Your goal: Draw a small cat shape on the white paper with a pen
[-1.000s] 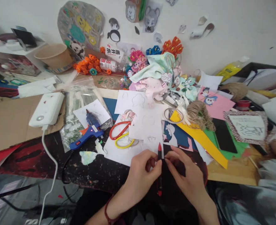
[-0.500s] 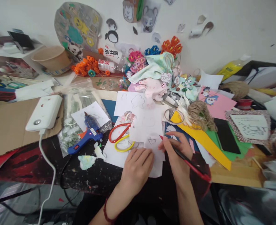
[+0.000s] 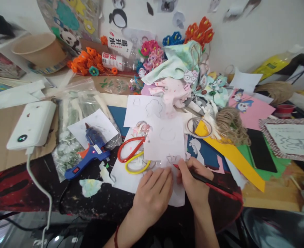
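My right hand (image 3: 194, 181) is closed round a dark pencil (image 3: 202, 177) with a red tip. Its tip is at the white paper (image 3: 179, 193), just below a small grey drawing (image 3: 172, 158); whether it touches I cannot tell. Flat on the same paper lies my left hand (image 3: 153, 193), fingers side by side and slightly bent. Beyond the hands, a white sheet (image 3: 155, 132) carries a faint outline, and another sheet (image 3: 133, 110) shows a cloud-like shape. Scissors with one red and one yellow handle (image 3: 127, 151) lie left of the drawing.
A blue glue gun (image 3: 91, 155) rests at the left, near a white power bank (image 3: 33, 124) with a cable. Fabric scraps (image 3: 171, 91) pile up at the back. To the right lie a twine ball (image 3: 232, 125), a yellow strip (image 3: 234, 163) and a black phone (image 3: 262, 150).
My right hand has come down onto the paper, bringing the pencil tip lower, close below the small drawing. My left hand stays on the paper. The camera view has tipped downward and closer.
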`<state>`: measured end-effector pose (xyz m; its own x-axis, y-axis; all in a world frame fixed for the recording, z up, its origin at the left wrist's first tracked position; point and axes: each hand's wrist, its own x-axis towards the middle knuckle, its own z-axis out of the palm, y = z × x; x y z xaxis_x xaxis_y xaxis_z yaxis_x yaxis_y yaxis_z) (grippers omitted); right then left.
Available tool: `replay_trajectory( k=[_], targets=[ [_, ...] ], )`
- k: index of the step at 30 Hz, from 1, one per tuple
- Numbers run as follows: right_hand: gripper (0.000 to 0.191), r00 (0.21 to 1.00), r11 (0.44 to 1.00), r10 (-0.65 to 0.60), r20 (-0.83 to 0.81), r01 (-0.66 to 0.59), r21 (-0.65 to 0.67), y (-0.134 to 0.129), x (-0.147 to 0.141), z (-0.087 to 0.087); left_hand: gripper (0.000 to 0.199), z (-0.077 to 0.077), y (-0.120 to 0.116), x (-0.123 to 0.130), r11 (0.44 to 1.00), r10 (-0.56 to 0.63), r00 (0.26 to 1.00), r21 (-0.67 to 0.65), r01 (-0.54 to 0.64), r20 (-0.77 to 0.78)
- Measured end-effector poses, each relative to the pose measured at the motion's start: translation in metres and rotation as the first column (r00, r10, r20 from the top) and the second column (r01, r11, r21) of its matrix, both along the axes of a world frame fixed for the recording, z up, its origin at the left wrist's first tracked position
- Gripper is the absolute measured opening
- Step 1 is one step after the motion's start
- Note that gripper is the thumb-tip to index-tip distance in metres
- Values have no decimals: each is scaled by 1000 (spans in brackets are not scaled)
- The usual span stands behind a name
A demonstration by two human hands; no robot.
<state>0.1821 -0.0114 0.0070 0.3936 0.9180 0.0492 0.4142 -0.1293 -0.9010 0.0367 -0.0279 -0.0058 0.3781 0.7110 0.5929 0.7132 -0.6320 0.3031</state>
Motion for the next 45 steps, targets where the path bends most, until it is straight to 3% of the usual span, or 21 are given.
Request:
replay_trajectory(
  k=[8, 45],
  targets=[
    [43, 997, 999, 5, 83, -1, -42, 0, -1, -2, 22, 1, 0, -2, 1000, -2, 1000, -6, 2, -11],
    [43, 995, 998, -6, 99, 12, -60, 3, -1, -1, 23, -7, -2, -1, 1000, 1, 1000, -8, -1, -8]
  ],
)
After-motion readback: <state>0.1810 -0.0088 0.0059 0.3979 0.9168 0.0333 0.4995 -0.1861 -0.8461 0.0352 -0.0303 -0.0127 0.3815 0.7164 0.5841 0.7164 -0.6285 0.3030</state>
